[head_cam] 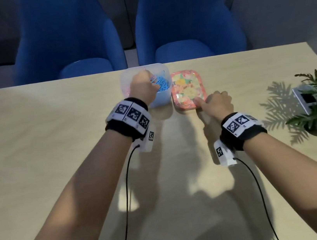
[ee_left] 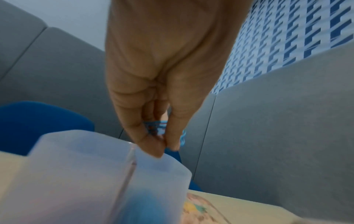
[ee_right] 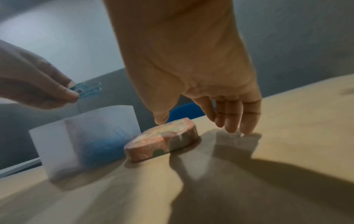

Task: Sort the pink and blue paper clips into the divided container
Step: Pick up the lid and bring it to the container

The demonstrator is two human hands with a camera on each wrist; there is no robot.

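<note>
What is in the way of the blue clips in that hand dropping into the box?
Nothing visible. The left hand pinches a few blue paper clips right above the open top of the divided container, over the side that already holds blue clips. No lid covers it. The right hand is off beside the patterned tin.

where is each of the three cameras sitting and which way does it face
Head: above, looking down the table; both forearms show.
Left wrist: along the left hand, its grip pinching blue clips over the divided container.
Right wrist: along the right hand, open beside the floral tray.
Shared: container and tray appear in all three.
</note>
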